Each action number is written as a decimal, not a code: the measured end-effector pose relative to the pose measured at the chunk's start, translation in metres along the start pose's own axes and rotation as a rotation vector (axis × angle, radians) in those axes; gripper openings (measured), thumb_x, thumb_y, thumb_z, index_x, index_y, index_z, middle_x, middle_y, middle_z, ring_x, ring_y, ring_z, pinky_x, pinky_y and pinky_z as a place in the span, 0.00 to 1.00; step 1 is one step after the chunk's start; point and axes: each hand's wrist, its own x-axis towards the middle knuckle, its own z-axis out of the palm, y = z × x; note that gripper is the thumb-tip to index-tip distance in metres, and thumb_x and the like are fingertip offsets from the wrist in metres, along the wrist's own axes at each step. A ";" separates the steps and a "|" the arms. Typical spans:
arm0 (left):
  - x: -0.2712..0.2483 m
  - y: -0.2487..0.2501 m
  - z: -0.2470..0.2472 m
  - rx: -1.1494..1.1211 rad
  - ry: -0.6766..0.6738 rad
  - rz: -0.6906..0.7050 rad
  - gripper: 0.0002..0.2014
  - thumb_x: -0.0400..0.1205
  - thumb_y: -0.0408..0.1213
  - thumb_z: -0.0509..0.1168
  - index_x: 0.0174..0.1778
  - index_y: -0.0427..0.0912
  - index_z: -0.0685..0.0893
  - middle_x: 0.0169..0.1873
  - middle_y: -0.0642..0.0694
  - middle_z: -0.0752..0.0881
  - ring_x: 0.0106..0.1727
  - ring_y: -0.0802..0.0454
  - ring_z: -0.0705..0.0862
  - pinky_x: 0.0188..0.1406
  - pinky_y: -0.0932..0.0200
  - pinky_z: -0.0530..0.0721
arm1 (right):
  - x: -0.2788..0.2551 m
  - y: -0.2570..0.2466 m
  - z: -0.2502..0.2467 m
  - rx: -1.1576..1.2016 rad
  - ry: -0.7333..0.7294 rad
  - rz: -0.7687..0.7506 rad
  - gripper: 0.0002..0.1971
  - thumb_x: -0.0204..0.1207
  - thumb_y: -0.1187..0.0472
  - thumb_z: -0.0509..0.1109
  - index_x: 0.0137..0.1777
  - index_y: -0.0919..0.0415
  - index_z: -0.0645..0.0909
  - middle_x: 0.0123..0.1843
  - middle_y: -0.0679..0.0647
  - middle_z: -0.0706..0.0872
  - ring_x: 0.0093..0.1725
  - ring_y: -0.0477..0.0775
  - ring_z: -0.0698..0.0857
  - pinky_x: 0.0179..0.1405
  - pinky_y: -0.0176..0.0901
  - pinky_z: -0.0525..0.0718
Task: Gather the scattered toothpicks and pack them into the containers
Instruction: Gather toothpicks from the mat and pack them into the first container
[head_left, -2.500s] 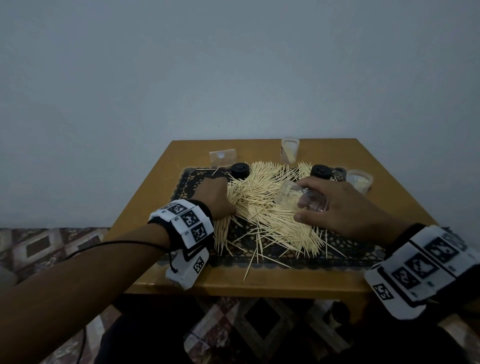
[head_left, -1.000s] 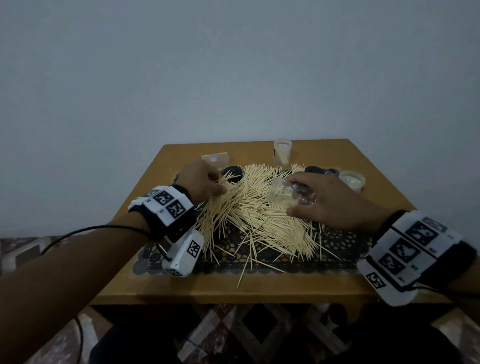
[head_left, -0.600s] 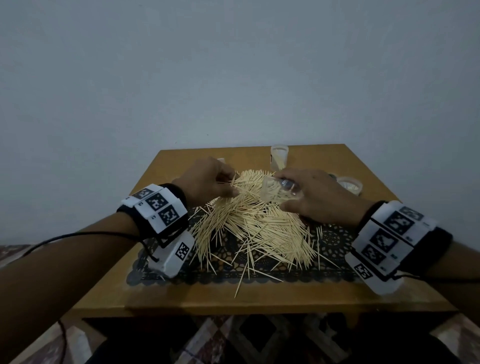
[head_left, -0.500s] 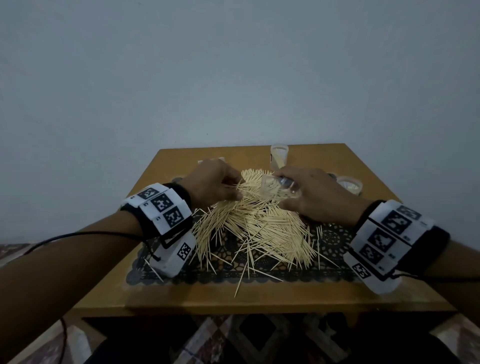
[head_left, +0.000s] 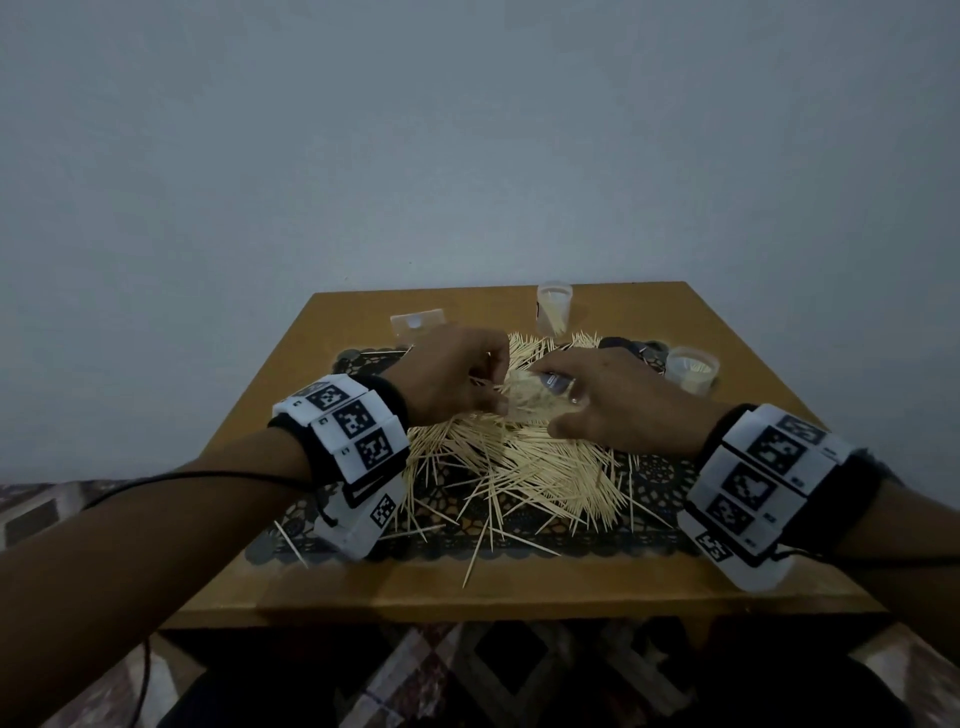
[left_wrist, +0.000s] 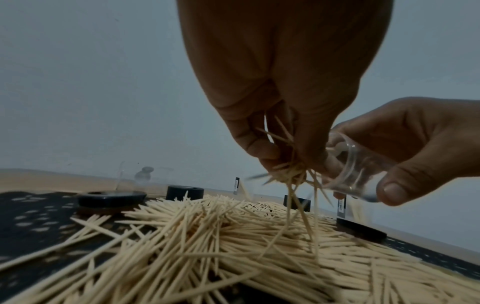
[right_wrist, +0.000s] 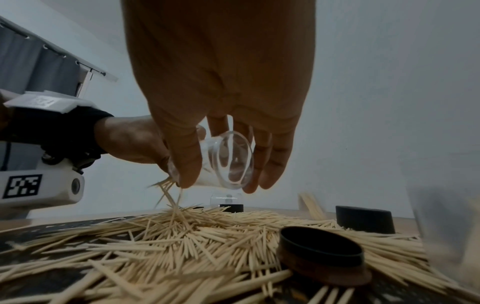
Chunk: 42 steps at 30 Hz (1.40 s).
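Feeding a pinch of toothpicks into the tilted cup.
My left hand pinches a toothpick bunch at the mouth of the clear plastic cup, gripped sideways by my right hand (easier loading); the pile fills centre frame.

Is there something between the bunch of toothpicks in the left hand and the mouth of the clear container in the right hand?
Nothing visible. The left hand pinches the toothpick bunch right beside the tilted clear container gripped by the right hand.
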 end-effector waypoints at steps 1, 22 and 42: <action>0.000 0.000 0.000 -0.012 -0.001 0.003 0.14 0.69 0.35 0.80 0.35 0.47 0.78 0.29 0.57 0.82 0.30 0.67 0.79 0.31 0.70 0.77 | 0.000 0.000 0.001 0.003 -0.004 0.002 0.32 0.71 0.54 0.80 0.75 0.54 0.75 0.63 0.51 0.85 0.49 0.40 0.78 0.43 0.31 0.72; -0.005 -0.011 -0.002 -0.245 0.100 -0.033 0.10 0.76 0.30 0.74 0.51 0.39 0.83 0.47 0.46 0.88 0.50 0.54 0.88 0.56 0.51 0.87 | 0.009 0.009 0.016 0.087 0.027 0.110 0.26 0.70 0.51 0.80 0.66 0.54 0.77 0.52 0.47 0.85 0.41 0.35 0.79 0.35 0.27 0.70; -0.014 0.002 0.008 -0.291 0.227 -0.041 0.07 0.75 0.30 0.75 0.40 0.37 0.82 0.31 0.46 0.87 0.32 0.56 0.87 0.35 0.61 0.86 | 0.002 0.004 0.012 0.131 0.043 0.065 0.28 0.69 0.51 0.81 0.68 0.53 0.76 0.54 0.46 0.85 0.50 0.46 0.84 0.42 0.35 0.78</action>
